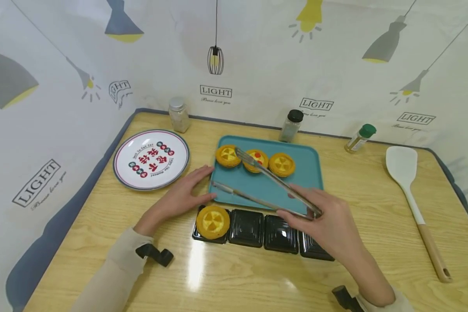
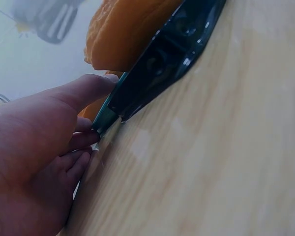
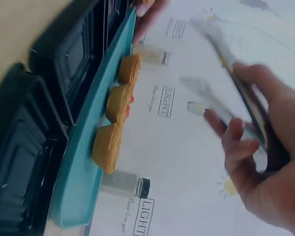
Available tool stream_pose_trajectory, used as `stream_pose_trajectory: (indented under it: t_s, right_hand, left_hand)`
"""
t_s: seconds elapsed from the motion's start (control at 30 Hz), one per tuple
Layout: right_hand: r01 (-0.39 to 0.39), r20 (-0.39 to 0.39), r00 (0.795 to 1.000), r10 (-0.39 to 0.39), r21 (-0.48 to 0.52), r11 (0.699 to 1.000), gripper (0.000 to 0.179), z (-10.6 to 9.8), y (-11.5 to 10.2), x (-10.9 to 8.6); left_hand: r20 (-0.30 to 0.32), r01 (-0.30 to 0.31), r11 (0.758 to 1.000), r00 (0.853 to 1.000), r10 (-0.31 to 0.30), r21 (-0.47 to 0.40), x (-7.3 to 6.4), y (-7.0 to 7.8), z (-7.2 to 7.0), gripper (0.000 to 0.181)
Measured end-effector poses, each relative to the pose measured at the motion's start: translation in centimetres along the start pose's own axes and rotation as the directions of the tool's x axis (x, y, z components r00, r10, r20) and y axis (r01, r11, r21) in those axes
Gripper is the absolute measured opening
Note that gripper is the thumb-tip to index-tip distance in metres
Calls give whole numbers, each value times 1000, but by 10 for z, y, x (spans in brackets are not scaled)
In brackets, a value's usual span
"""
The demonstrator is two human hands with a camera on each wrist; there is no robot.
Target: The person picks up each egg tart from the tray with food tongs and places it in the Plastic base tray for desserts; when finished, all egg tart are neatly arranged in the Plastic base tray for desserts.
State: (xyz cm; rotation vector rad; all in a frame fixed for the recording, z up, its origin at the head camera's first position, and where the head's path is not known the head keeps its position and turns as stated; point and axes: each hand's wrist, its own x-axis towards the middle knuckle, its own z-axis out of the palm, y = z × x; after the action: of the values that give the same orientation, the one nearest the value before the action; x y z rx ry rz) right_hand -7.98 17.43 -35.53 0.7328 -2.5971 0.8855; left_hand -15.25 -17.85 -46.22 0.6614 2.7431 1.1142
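Note:
My right hand grips metal tongs near their joined end, and the tongs' arms are spread apart over the teal tray with nothing between the tips. In the right wrist view the tongs are raised off the tray. Three egg tarts sit in a row on the tray, the middle one dotted red. My left hand touches the tray's left edge with fingers extended. Close below its thumb, another egg tart rests on the leftmost black plastic holder.
More black holders line the tray's front side. A white plate with red lettering lies to the left. Along the back stand a silver-capped jar, a black-capped jar and a green-capped jar. A white spatula lies at right.

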Motion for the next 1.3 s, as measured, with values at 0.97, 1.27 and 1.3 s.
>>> stream_pose_trajectory:
  t_s: [0.97, 1.27, 1.3]
  right_hand:
    - [-161, 28, 986, 164, -81, 984, 54, 50, 29, 46]
    - [-111, -3, 994, 111, -68, 991, 49, 51, 29, 50]
    - [-107, -7, 994, 107, -67, 992, 48, 51, 29, 50]
  left_hand:
    - [0, 30, 999, 1000, -30, -24, -4, 1, 6, 77]
    - [-5, 19, 1000, 1000, -19, -14, -2, 3, 2, 77]
    - [-5, 17, 1000, 1000, -17, -15, -2, 3, 2, 77]
